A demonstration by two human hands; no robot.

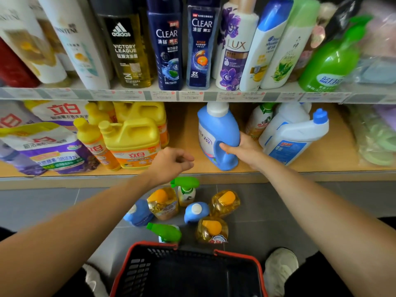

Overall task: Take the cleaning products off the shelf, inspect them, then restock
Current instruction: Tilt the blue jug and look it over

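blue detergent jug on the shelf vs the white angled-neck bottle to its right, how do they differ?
The blue detergent jug stands upright with a white cap; the white angled-neck bottle leans over and has a blue cap. The right hand grips the jug by its handle; nothing touches the white bottle. The left hand hovers empty. Both sit on the lower wooden shelf.

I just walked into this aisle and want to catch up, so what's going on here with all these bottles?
A person is crouched at a store shelf. The right hand grips the handle of a blue detergent bottle standing upright on the lower shelf. The left hand hovers loosely curled beside it, holding nothing. Seven bottles stand on the floor below, next to a red basket.
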